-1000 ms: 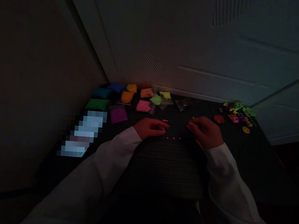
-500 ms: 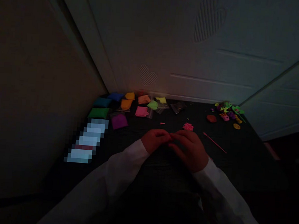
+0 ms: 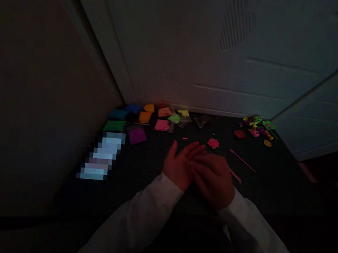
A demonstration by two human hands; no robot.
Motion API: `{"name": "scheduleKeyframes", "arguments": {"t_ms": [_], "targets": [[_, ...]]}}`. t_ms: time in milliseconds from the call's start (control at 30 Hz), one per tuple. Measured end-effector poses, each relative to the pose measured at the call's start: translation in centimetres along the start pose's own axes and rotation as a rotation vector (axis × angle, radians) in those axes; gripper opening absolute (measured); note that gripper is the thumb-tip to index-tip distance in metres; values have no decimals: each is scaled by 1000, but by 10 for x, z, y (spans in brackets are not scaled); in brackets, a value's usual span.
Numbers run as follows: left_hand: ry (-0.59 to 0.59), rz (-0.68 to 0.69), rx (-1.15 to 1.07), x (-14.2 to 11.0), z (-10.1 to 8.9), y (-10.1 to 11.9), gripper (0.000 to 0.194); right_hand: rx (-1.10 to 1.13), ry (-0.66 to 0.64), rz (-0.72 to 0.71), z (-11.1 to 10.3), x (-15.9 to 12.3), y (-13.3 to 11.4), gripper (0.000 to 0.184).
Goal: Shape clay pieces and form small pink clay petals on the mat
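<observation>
My left hand (image 3: 179,166) is turned palm up, thumb and fingers spread. Over its palm, my right hand (image 3: 216,181) is bent with its fingertips close together against the left palm; anything between them is too small and dark to make out. Just beyond the hands lies a pink flower-like cluster of small petals (image 3: 213,143). A tiny pink piece (image 3: 184,138) is to its left. On the right are a thin pink stick tool (image 3: 244,161) and, partly behind my right hand, a flat pink strip (image 3: 235,175).
Several packets of coloured clay, such as a purple packet (image 3: 137,135) and a green packet (image 3: 115,125), line the back left. A blurred bright screen (image 3: 104,156) lies at left. Small coloured clay figures (image 3: 259,127) and a red-brown lump (image 3: 239,134) sit back right, before a white panel (image 3: 193,46).
My left hand has turned from a closed pinch to an open, upturned palm. The right hand has come slightly nearer me, and the flat pink strip shows more.
</observation>
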State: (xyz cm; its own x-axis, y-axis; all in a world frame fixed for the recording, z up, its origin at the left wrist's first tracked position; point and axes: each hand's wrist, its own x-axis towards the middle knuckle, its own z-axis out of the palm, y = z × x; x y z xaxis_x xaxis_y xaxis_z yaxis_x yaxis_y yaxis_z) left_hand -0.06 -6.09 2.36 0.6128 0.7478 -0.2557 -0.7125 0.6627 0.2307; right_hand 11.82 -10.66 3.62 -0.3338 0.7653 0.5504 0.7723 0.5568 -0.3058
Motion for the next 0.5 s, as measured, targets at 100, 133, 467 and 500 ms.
{"name": "scheduleKeyframes", "arguments": {"t_ms": [100, 133, 467, 500], "targets": [[-8, 83, -123, -4, 4, -5, 56, -12, -158, -16, 0, -5, -9, 30], [-17, 99, -150, -4, 4, -7, 57, -10, -195, -16, -1, -6, -11, 31], [-136, 114, -232, -9, 16, -16, 57, 94, -72, 30, -18, -6, -5, 58], [-140, 120, -224, -10, 18, -15, 57, 73, -70, 30, -18, -4, -5, 61]]}}
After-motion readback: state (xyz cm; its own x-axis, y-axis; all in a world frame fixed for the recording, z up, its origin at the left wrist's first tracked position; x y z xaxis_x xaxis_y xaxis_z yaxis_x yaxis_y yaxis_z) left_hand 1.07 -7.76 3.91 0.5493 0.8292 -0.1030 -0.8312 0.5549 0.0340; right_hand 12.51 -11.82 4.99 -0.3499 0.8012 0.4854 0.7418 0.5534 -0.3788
